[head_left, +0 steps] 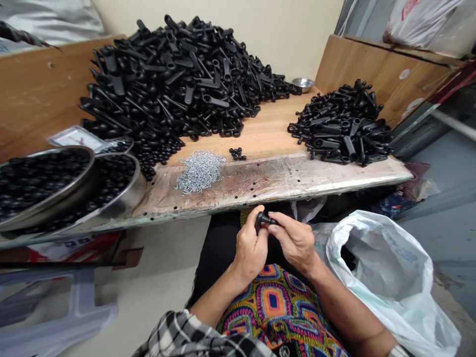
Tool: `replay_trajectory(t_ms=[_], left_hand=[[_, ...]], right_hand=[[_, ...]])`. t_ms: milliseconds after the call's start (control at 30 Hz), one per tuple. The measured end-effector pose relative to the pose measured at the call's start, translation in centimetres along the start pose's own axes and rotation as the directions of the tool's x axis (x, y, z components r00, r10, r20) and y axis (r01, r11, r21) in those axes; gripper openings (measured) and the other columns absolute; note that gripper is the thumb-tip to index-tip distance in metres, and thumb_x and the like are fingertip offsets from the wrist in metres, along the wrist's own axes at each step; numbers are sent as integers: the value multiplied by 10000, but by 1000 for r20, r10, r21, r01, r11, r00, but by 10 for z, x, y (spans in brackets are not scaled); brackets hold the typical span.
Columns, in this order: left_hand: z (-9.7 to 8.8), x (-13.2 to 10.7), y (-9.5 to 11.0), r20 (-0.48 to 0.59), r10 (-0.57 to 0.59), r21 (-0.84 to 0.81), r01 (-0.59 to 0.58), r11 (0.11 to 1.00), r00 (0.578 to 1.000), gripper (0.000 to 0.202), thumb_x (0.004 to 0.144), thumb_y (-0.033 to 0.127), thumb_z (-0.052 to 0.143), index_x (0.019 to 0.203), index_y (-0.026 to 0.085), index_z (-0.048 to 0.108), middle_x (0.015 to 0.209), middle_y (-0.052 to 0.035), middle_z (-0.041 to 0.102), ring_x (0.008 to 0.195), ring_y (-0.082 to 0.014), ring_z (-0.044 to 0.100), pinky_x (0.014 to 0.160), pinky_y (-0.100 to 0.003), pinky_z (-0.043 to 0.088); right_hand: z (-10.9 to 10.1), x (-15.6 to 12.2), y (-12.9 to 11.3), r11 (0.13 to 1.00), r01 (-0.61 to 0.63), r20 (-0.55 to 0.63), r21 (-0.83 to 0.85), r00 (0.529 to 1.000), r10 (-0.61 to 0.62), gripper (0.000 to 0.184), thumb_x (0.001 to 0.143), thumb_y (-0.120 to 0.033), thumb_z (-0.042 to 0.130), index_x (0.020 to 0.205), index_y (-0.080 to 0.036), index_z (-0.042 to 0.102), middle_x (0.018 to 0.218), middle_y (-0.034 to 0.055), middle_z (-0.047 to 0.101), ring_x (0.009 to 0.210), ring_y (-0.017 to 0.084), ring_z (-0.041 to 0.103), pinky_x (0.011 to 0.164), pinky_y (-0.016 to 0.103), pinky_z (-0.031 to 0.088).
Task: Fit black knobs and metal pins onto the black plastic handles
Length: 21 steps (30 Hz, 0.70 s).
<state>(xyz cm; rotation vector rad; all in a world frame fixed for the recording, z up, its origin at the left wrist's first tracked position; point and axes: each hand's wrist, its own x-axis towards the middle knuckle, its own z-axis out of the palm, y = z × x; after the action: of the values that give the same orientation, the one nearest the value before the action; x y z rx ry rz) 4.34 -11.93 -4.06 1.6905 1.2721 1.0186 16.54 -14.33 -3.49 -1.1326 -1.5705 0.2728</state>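
Note:
Just past the table's front edge, above my lap, I hold a black plastic crank handle [259, 221] between both hands. My left hand [250, 248] is closed round its arm, with the thumb at the top. The fingers of my right hand [296, 241] pinch the small knob [273, 221] that sticks out sideways from the handle. Part of the handle is hidden by my fingers. On the table ahead lie a heap of small silvery pins [201, 171] and a little cluster of black knobs [237, 154].
A tall pile of black crank handles [178, 79] covers the table's back left; a smaller pile of knobbed handles [340, 126] lies right. Steel bowls of black knobs [44, 181] stand at left. An open white sack [394, 277] is beside my right arm. A small metal bowl [303, 84] sits behind.

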Motion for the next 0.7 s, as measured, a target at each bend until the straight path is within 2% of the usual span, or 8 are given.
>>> replay_trajectory(t_ms=[133,233,300,400,500,600,700], left_hand=[[3,-3,0,-2,37,37,-37,999,999,372,840,215,403,1205,161,450,1169,-85,580,1065,-188,551,929,-309,412],[6,-6,2,1,44,48,-44,998,999,388,848,222,385,1225,138,417,1136,-109,595,1058,-203,558,919,-320,418],[9,-9,3,11,38,41,-39,998,999,391,854,234,380,1231,134,405,1101,-116,610,1038,-209,569,904,-326,427],[11,-10,0,26,39,56,-41,998,999,384,861,249,382,1228,138,401,1080,-115,619,995,-204,591,876,-322,443],[10,-4,-6,32,89,170,-93,981,996,403,855,228,364,1236,100,379,1035,-129,637,937,-201,615,830,-313,468],[4,15,-10,106,157,416,-187,890,982,439,818,159,351,1250,78,368,978,-129,656,855,-207,638,762,-312,489],[-1,44,-5,239,213,625,-318,713,948,483,780,124,380,1263,128,383,967,-92,658,841,-207,636,743,-307,487]], right_hand=[[-1,-2,0,996,41,26,-79,999,-39,266,830,-148,501,1074,-173,608,907,60,697,765,157,670,672,216,542],[2,-4,-1,992,40,-48,-122,998,-46,244,836,-161,486,1041,-170,618,859,61,700,679,152,665,622,224,541],[4,-5,-1,996,2,-86,-89,996,-9,226,837,-167,482,1012,-173,625,788,48,697,601,138,648,577,219,531],[7,-6,1,1000,-27,-67,-4,997,27,202,833,-159,487,979,-181,625,702,20,677,537,115,619,538,200,510],[8,-4,10,999,32,-63,-23,997,-34,196,831,-164,488,974,-168,622,724,25,675,557,114,617,551,198,500],[8,3,29,996,44,35,-83,999,-41,205,844,-204,469,955,-146,631,736,40,668,580,120,610,565,207,485],[-2,21,52,992,-82,236,-96,966,103,202,836,-266,499,926,-163,648,701,18,652,581,116,590,574,210,472]])
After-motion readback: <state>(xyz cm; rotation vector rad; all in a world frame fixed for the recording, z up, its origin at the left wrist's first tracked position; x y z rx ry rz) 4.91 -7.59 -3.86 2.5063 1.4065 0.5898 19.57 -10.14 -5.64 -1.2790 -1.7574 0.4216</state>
